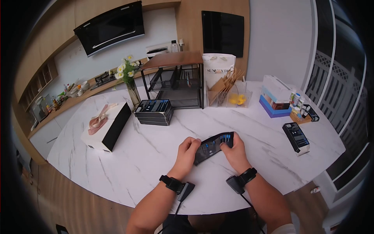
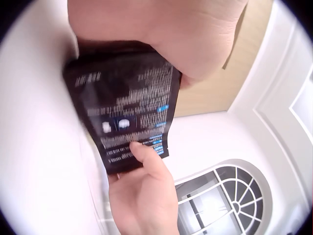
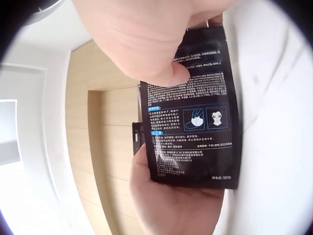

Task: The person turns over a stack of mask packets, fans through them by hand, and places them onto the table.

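A flat black sheet mask packet (image 1: 212, 149) is held tilted above the near part of the marble-patterned table. My left hand (image 1: 186, 155) grips one end of it, thumb on the printed face. At the other end my right hand (image 1: 236, 153) pinches the packet, its thumb also lying on the print. In the right wrist view the packet (image 3: 195, 127) shows white text, blue headings and two small pictures, a hand and a face. From the left wrist, the right thumb presses on the blue-marked end of the packet (image 2: 127, 112). The fingers behind it are mostly hidden.
On the right lies a black box (image 1: 295, 136), with stacked boxes (image 1: 274, 105) and small bottles (image 1: 298, 100) beyond. Several black boxes (image 1: 153, 113) sit before a wire rack (image 1: 173, 97). A white box with a ribbon (image 1: 105, 126) stands left, near a flower vase (image 1: 133, 93).
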The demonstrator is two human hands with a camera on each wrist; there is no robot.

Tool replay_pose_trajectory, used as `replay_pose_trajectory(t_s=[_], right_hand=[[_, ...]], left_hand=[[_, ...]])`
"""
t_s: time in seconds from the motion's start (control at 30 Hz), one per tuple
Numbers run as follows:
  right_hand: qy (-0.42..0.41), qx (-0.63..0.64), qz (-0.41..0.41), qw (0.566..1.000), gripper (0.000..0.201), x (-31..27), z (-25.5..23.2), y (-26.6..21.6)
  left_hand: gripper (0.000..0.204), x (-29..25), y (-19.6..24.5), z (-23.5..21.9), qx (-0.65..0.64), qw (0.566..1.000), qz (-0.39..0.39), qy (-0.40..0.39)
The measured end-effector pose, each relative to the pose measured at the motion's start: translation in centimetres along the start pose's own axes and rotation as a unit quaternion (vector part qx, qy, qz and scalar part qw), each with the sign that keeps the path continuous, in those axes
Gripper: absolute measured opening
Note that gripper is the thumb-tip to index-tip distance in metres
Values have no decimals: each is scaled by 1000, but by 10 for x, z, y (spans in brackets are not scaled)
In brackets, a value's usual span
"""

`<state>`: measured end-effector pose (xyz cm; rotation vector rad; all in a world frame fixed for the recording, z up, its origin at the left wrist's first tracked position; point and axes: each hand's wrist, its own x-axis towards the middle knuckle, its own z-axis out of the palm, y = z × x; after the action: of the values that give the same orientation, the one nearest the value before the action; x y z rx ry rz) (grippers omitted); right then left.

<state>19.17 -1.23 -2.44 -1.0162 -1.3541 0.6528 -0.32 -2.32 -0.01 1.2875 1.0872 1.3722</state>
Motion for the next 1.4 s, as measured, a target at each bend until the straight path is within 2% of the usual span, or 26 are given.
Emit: replay_pose_trajectory(t_s=[0.07, 0.1, 0.13, 0.2, 0.23, 0.27, 0.33, 0.37, 0.43, 0.47, 0.53, 0.57, 0.6, 0.67, 0.7, 0.77, 0.8, 0.87, 0.9, 0.93, 1.03, 1.07, 1.13, 1.33, 1.4], right_hand=[[-21, 2, 33, 999, 21, 3, -11, -19], [-31, -3, 34, 999, 21, 2, -13, -31], [-42, -9, 34, 999, 21, 0, -15, -43], [-73, -57, -37, 995, 19, -6, -14, -55], [-80, -76, -61, 992, 22, -9, -12, -59], [-87, -78, -70, 991, 22, -10, -10, -56], [-81, -79, -53, 992, 25, -12, -7, -57], [-85, -80, -53, 992, 25, -11, -6, -57], [-43, -92, -53, 993, 37, -13, -7, -54], [-43, -96, -49, 993, 37, -16, -6, -50], [45, -116, -82, 989, 50, -14, 0, -39], [33, -126, -53, 990, 53, -14, -1, -31], [17, -109, -22, 994, 50, -14, -1, -29], [-84, -80, -7, 993, 55, -16, -3, -21], [-87, -79, -14, 993, 55, -16, 0, -24], [-225, -75, -112, 965, 77, -23, 7, -31], [-227, -72, -109, 965, 77, -26, 8, -38], [-251, -184, -137, 940, 93, -34, 11, -50], [-252, -199, -153, 935, 109, -33, 11, -47], [-251, -199, -149, 936, 109, -33, 12, -48], [-217, -256, -130, 933, 124, -31, 10, -58], [-216, -259, -134, 932, 124, -30, 10, -58], [-203, -267, -157, 929, 124, -30, 8, -55], [-205, -282, -148, 925, 126, -32, 9, -58], [-207, -288, -151, 922, 126, -30, 9, -59]], left_hand=[[26, -2, 13, -3, -112, 971, -112, -179], [30, 5, 3, -15, -110, 942, -140, -283], [30, 1, 7, -13, -112, 942, -139, -285], [57, -12, 20, -9, -196, 891, -224, -343], [71, -12, 17, -9, -187, 887, -206, -368], [71, -9, 8, -10, -139, 904, -200, -352], [73, -10, 10, -10, -212, 866, -237, -385], [73, -10, 10, -9, -215, 867, -237, -383], [74, -13, 8, -6, -246, 852, -256, -383], [74, -15, 9, -5, -250, 850, -260, -385], [71, -16, 16, -4, -265, 870, -226, -349], [68, -12, 13, -2, -274, 885, -183, -330], [68, -9, 11, -2, -275, 885, -176, -331], [67, -4, 7, -6, -298, 907, -161, -251], [63, -3, 8, -6, -320, 906, -178, -213], [61, -3, 13, -7, -339, 901, -177, -202], [59, -4, 13, -8, -358, 895, -185, -192], [60, -4, 2, -9, -349, 895, -193, -201], [59, -5, 3, -7, -341, 899, -205, -185], [58, -5, 6, -4, -333, 903, -213, -172], [58, -10, 5, -1, -327, 895, -219, -208], [59, -10, 3, 1, -327, 891, -213, -233], [59, -10, 4, 3, -333, 890, -204, -236], [61, -10, 0, -3, -311, 884, -229, -262], [62, -8, 2, -4, -304, 891, -211, -263]])
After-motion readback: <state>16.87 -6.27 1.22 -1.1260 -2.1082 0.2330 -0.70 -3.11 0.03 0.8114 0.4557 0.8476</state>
